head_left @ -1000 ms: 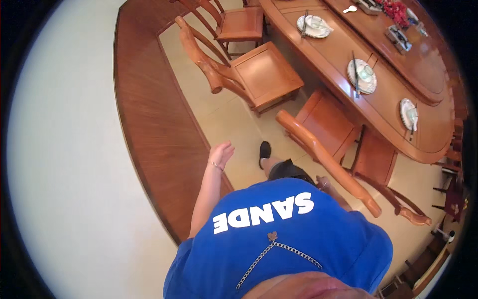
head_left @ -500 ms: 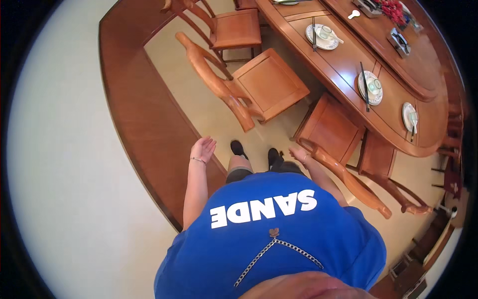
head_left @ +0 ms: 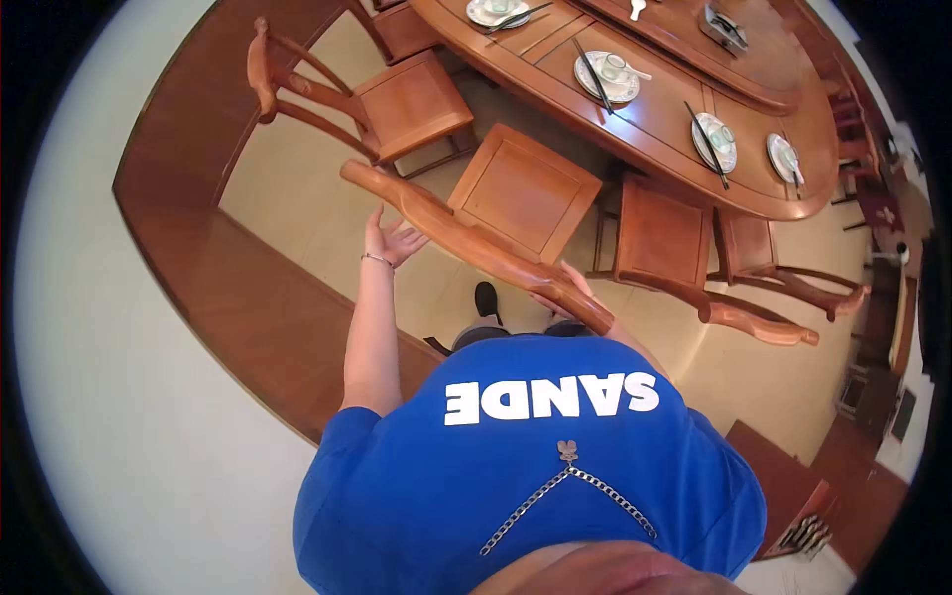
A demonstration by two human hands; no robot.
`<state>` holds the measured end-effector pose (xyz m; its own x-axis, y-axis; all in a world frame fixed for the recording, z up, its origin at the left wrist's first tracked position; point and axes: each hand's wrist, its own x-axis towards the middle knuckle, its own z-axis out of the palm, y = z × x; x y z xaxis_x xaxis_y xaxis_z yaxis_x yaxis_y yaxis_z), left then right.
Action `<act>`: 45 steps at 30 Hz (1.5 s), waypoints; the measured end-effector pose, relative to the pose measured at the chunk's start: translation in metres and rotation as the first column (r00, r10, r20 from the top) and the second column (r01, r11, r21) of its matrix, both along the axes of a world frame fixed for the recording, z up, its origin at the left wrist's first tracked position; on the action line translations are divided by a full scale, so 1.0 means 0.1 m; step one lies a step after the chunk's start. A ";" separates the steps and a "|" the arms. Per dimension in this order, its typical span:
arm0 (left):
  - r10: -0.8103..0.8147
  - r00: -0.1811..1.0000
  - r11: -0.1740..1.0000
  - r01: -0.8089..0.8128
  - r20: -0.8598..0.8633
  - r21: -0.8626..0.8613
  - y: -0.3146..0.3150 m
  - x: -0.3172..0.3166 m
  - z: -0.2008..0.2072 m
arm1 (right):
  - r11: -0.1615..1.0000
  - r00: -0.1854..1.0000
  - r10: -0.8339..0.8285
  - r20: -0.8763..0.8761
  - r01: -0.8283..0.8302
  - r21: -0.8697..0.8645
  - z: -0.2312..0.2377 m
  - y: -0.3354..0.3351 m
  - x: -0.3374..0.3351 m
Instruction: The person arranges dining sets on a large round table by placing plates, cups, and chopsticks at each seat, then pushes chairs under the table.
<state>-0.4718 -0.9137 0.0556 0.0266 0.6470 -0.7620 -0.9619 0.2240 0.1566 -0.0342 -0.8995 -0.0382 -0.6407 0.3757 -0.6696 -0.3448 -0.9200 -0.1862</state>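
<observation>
A wooden dining chair stands right in front of me, its curved backrest [head_left: 476, 250] toward me and its square seat [head_left: 526, 193] toward the table. My left hand [head_left: 392, 243] is open beside the left part of the backrest, palm up, fingers spread and their tips close to the wood. My right hand [head_left: 555, 297] is at the backrest's right end, partly hidden by the top rail. Its fingers show on both sides of the rail and look apart; whether they touch the wood I cannot tell.
A long wooden table [head_left: 645, 139] lies ahead with plates [head_left: 607, 77], cups and chopsticks. Another chair [head_left: 412, 99] stands to the left, and further chairs [head_left: 664, 233] to the right. A brown floor border [head_left: 268, 307] and white wall [head_left: 129, 397] are at my left.
I have come closer to the chair, which now sits between my hands. Both hands have moved forward to its backrest. The view has swung, shifting the table leftward.
</observation>
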 end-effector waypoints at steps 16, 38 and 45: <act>-0.139 0.963 0.986 0.114 0.229 0.121 0.94 -0.36 -0.70 | 0.921 0.944 -0.104 -0.313 0.210 0.327 0.31 -0.02 -0.14; -0.122 0.935 0.963 0.030 0.333 0.269 1.73 -0.08 -0.73 | 0.952 0.900 -0.280 0.335 0.215 0.218 0.77 0.81 0.00; -0.009 0.922 0.991 -0.045 0.386 0.129 1.81 -0.10 -0.82 | 0.982 0.988 -0.055 0.145 0.027 0.188 0.87 0.97 0.10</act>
<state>-0.4818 -0.7326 -0.0260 0.2879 0.7448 -0.6020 -0.9574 0.2090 -0.1993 -0.0240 -0.8020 0.0487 -0.5207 0.5261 -0.6724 -0.3373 -0.8503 -0.4041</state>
